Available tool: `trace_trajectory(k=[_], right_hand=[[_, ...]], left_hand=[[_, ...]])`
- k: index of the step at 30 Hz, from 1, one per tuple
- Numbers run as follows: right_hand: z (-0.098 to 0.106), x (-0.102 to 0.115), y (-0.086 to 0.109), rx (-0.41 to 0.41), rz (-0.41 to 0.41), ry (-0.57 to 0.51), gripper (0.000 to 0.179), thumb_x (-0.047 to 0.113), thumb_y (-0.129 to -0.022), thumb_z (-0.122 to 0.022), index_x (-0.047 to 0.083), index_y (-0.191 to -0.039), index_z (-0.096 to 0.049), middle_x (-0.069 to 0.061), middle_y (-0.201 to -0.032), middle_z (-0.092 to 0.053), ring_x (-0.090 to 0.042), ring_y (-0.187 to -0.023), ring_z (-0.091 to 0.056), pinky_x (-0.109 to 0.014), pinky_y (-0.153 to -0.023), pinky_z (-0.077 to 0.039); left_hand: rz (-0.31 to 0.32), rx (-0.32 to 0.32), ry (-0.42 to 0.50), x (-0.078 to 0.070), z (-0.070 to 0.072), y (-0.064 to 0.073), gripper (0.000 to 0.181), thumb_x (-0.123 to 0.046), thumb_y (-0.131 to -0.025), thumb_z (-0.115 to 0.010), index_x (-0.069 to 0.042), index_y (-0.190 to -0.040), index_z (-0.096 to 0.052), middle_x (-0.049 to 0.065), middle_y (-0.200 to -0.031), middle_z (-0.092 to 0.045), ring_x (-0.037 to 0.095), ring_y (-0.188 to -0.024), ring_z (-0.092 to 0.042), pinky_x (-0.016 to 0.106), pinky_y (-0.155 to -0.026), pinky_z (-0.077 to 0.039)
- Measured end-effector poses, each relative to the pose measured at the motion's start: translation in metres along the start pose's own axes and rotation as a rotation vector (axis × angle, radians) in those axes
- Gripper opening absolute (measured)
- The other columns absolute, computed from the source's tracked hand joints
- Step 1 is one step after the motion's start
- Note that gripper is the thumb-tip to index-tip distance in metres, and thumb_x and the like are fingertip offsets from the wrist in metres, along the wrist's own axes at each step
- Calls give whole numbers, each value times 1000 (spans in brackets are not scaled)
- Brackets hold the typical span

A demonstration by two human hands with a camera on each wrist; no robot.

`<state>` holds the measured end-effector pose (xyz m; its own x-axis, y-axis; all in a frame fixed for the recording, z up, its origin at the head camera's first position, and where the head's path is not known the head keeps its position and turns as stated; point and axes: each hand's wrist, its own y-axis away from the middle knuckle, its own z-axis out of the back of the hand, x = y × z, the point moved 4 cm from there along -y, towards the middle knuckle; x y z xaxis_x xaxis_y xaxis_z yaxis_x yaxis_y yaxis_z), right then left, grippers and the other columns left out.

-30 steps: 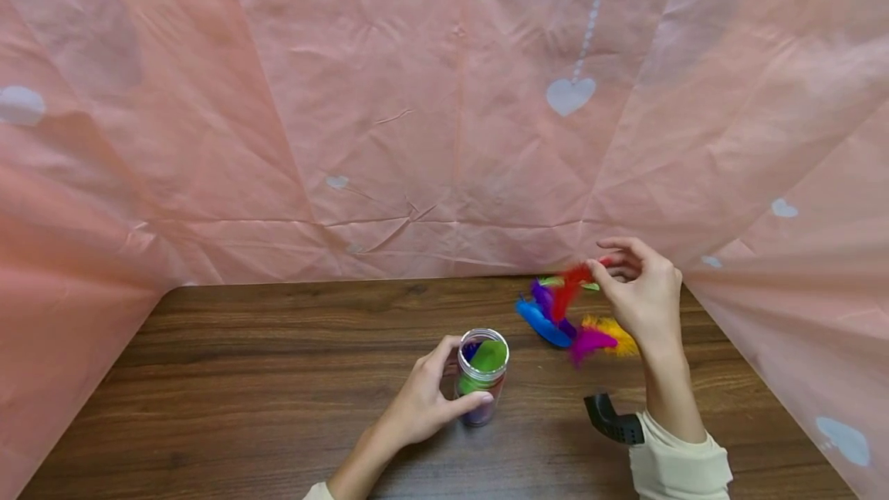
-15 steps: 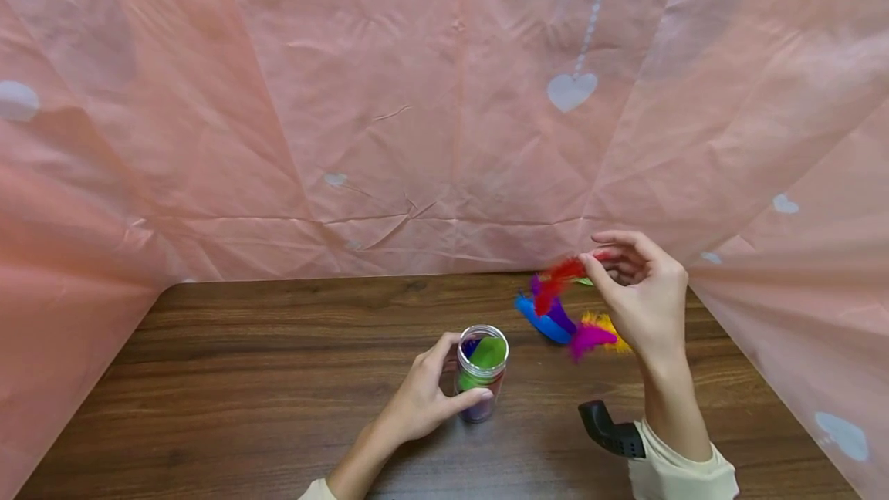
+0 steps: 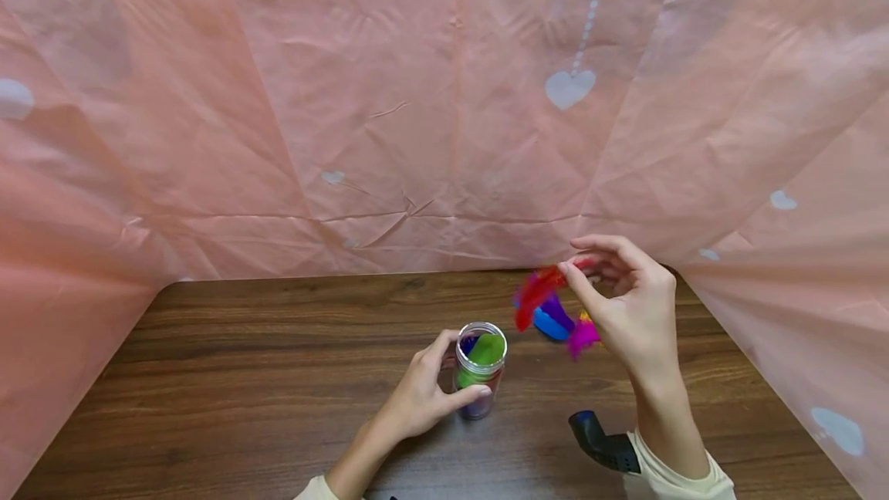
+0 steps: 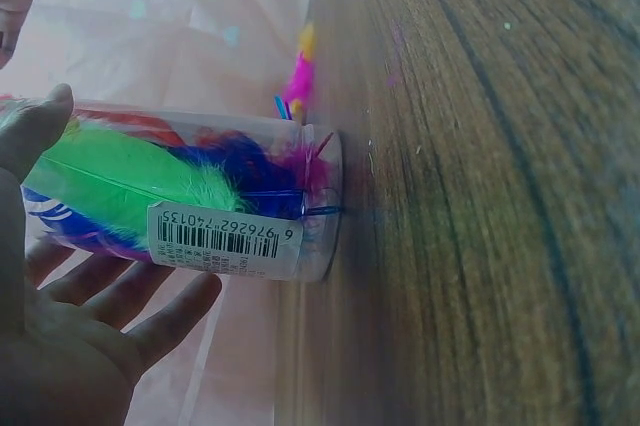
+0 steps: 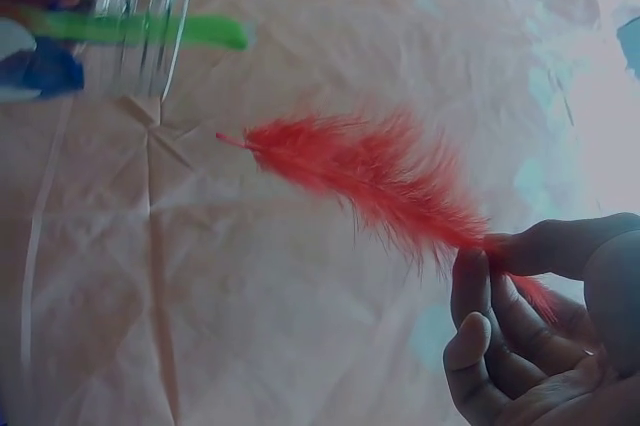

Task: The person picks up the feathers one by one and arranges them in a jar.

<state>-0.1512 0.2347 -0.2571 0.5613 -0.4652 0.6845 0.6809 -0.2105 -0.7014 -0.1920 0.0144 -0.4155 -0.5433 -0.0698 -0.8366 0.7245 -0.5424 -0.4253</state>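
Note:
A clear plastic jar (image 3: pixel 479 376) without a lid stands upright on the table, with green, blue and red feathers inside. My left hand (image 3: pixel 427 392) holds it from the left, thumb across the front and fingers behind. A barcode label (image 4: pixel 225 236) shows on the jar's side in the left wrist view. My right hand (image 3: pixel 635 299) pinches a red feather (image 3: pixel 538 295) between thumb and fingertips, up in the air to the right of the jar. In the right wrist view the quill end of the red feather (image 5: pixel 360 176) points toward the jar mouth (image 5: pixel 150 26), apart from it.
Blue and purple feathers (image 3: pixel 553 322) lie on the wooden table (image 3: pixel 278 376) right of the jar, beside a magenta feather (image 3: pixel 583 336) and a partly hidden yellow one. A pink cloth (image 3: pixel 389 137) with white hearts surrounds the table. A black device (image 3: pixel 600 442) sits at my right wrist.
My right hand has moved a little left, carrying the red feather from above the loose feathers toward the jar. The left hand and the jar have stayed in place.

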Motion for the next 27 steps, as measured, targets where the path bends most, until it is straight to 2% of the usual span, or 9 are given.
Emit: trace_trajectory(k=[10, 18, 27], right_hand=[[-6, 14, 7, 28, 86, -70, 31, -24, -75, -77, -9, -102, -72, 5, -84, -73, -4, -73, -70, -12, -71, -57], [-19, 18, 13, 72, 114, -96, 34, -24, -74, -79, -6, -102, -73, 0, -86, -73, -6, -73, -70, -15, -78, -59], [-36, 13, 18, 140, 101, -66, 28, -18, -78, -80, -2, -100, -73, -8, -79, -73, -6, -66, -65, -12, -56, -49]], left_hand=[[26, 4, -1, -1, 0, 1, 55, -13, -86, -86, -5, -130, -55, 10, -125, -69, 21, -116, -67, 34, -98, -58], [40, 12, 9, -2, 0, 1, 56, -13, -87, -86, -6, -133, -54, 10, -127, -68, 21, -117, -66, 36, -98, -58], [30, 13, 1, -4, 0, 2, 55, -13, -87, -86, -5, -132, -54, 11, -125, -69, 22, -116, -67, 39, -98, -59]])
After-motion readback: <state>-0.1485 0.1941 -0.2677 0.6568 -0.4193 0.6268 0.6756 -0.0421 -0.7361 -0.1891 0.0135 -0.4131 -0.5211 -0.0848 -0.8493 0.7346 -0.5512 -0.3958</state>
